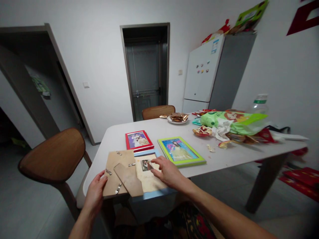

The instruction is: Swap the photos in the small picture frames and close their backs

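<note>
My left hand (96, 191) grips the left edge of a brown picture-frame backing board (113, 169), which has metal clips and a fold-out stand on it. Right of the board, a cream page with a small dark photo (147, 165) lies over a light blue picture frame (159, 193). Over this page hovers or rests my right hand (165, 169), its thumb and forefinger apart near the photo; whether the fingertips touch it I cannot tell. Behind lies a red picture frame (139, 140), and to the right a lime green picture frame (181, 151), both holding portraits.
On the white table (114, 132) are a plate of wrapped snacks (177, 118), an opened pomegranate (202, 131), a green plastic bag (233, 120) and peel scraps. A clear bottle (259, 103) stands behind the bag. Wooden chairs (53, 154) flank the table.
</note>
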The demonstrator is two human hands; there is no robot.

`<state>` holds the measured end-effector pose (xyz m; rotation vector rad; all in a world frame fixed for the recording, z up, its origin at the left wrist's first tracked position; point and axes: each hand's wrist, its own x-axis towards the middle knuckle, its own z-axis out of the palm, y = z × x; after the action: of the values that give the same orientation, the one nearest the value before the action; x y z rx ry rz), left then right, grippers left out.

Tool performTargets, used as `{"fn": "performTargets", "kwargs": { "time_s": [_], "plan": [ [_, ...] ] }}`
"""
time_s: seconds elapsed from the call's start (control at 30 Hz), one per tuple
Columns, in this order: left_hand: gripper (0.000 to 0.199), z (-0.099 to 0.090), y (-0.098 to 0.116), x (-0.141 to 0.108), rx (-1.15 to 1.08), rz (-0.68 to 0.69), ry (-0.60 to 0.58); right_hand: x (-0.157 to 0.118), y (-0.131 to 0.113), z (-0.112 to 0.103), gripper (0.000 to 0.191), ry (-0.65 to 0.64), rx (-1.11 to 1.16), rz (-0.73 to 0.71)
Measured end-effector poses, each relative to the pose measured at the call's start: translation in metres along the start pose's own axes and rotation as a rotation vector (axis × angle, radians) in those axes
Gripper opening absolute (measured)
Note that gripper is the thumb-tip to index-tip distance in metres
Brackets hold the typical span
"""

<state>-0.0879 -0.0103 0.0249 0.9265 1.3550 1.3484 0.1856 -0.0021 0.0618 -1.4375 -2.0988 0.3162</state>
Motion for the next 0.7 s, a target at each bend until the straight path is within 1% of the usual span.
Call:
{"fn": "performTargets", "kwargs": {
  "time_s": [0.07, 0.1, 0.17, 0.27, 0.37, 0.43, 0.5, 0.57, 0.63, 0.7],
  "plan": [
    [0.035, -0.022, -0.008, 0.005, 0.037, 0.000, 0.078, -0.003, 0.019, 0.003, 0.031, -0.005, -0.118, 0.106],
    [0.034, -0.031, -0.011, 0.007, 0.069, -0.005, 0.110, -0.005, 0.028, 0.005, 0.032, -0.016, -0.174, 0.155],
    [0.033, -0.040, -0.015, 0.010, 0.144, -0.018, 0.154, -0.010, 0.041, 0.009, 0.034, -0.056, -0.260, 0.224],
    [0.040, -0.044, -0.013, 0.013, 0.336, 0.016, 0.168, -0.013, 0.050, 0.016, 0.038, -0.092, -0.304, 0.260],
    [0.048, -0.044, -0.008, 0.016, 0.671, 0.130, 0.182, -0.010, 0.051, 0.021, 0.041, -0.085, -0.273, 0.264],
    [0.048, -0.042, -0.005, 0.017, 0.879, 0.215, 0.212, -0.006, 0.051, 0.022, 0.045, -0.066, -0.221, 0.281],
    [0.048, -0.034, -0.004, 0.015, 1.013, 0.312, 0.243, -0.002, 0.050, 0.019, 0.052, -0.026, -0.104, 0.322],
    [0.047, -0.019, -0.005, 0.008, 1.048, 0.406, 0.224, 0.000, 0.046, 0.013, 0.058, -0.007, 0.133, 0.409],
    [0.046, 0.006, -0.007, -0.004, 0.989, 0.470, 0.126, -0.001, 0.038, 0.005, 0.064, -0.018, 0.477, 0.499],
    [0.044, 0.038, -0.009, -0.021, 0.891, 0.532, -0.004, -0.004, 0.025, -0.006, 0.069, -0.033, 0.803, 0.552]
  ]
}}
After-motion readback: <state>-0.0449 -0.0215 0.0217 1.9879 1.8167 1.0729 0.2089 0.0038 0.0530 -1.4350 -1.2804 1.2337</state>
